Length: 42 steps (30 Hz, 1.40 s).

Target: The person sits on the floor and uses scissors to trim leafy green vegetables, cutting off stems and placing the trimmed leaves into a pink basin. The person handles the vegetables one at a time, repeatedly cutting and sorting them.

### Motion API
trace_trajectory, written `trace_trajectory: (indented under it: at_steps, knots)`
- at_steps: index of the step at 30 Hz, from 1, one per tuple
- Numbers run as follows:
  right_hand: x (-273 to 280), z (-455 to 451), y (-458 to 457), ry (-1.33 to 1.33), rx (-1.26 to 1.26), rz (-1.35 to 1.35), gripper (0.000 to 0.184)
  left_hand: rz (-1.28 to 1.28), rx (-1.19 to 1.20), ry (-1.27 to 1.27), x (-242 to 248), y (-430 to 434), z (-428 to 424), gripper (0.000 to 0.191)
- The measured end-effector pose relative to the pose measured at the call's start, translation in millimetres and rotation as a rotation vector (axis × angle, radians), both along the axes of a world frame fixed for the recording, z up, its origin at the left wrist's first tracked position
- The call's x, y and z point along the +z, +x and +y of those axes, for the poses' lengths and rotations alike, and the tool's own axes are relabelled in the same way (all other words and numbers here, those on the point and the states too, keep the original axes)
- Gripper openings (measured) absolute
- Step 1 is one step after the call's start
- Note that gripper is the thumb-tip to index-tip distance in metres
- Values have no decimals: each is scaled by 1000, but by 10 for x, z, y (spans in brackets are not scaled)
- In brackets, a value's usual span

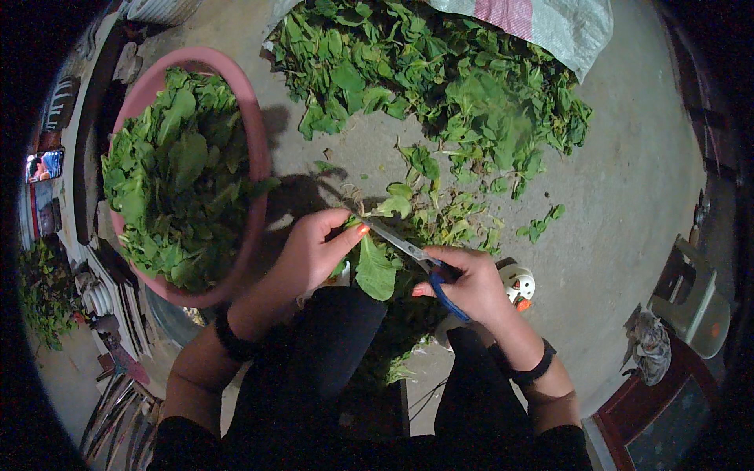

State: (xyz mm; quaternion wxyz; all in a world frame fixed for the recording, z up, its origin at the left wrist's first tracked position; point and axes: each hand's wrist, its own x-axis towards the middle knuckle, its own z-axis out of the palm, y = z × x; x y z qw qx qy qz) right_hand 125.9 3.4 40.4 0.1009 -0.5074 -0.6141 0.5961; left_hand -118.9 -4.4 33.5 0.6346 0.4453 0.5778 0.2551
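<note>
My left hand [315, 244] pinches a leafy green plant [376, 269] near its stem, with a broad leaf hanging below the fingers. My right hand [468, 279] grips scissors [406, 245] with blue handles. The blades reach the stem beside my left thumb; whether they are fully closed on it I cannot tell. Left of my hands stands a pink oval basin [259, 141] heaped with green leaves [188, 153]. A large pile of similar leafy greens [400, 65] lies on the floor ahead, and loose yellowish trimmings [453, 218] are scattered just beyond the scissors.
A white woven sack [565, 29] with a pink stripe borders the far pile. A white patterned slipper [518, 281] shows past my right wrist. At the right are a cat [648, 347] and a plastic stool [695, 300]. A lit phone [45, 166] stands at the far left.
</note>
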Motion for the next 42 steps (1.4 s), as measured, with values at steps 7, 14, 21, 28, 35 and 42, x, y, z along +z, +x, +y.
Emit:
trace_trajectory:
  at_steps: [7, 14, 21, 28, 35, 42]
  knots:
    - [-182, 11, 41, -144, -19, 12, 52, 33, -41, -26, -58, -50, 12, 18]
    - [-292, 89, -123, -225, -356, 205, 46, -604, 303, -530, -115, -95, 15, 28]
    - [-255, 168, -339, 7, -414, 183, 46, -460, 475, -477, -200, -67, 57, 23]
    - [-233, 129, -480, 162, -333, 183, 42, -512, 454, -575, -203, -34, 82, 20]
    - [-208, 154, -537, 153, -328, 99, 38, -208, 158, -378, -216, 21, 47, 18]
    - [-321, 194, -314, 220, -339, -67, 41, 524, -204, 571, -120, 53, 50, 21]
